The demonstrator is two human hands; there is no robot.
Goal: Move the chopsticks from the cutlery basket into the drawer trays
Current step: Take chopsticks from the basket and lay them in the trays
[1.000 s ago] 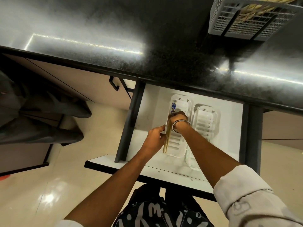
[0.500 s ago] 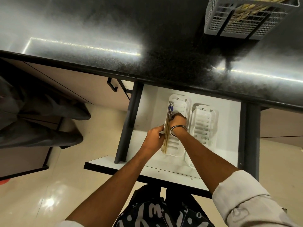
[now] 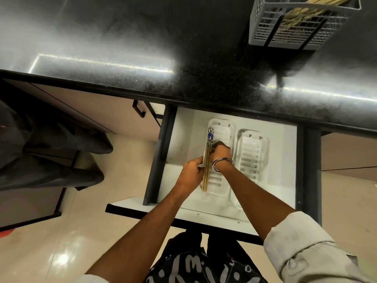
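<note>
**Wooden sticks go into tray 1**

Both hands work in the open drawer (image 3: 285, 152): left hand (image 3: 190, 170) and right hand (image 3: 221, 153) pinch the chopsticks (image 3: 207, 160) along the left tray (image 3: 224, 127). The right tray (image 3: 252, 156) looks unfilled. More sticks (image 3: 299, 12) wait in the cutlery basket (image 3: 263, 27).

Both hands (image 3: 206, 160) curled, nearly touching

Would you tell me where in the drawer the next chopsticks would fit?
The right tray shows nothing in it. The left tray is bare to the right of the chopsticks, but both hands, left hand and right hand, crowd its left edge.
</note>
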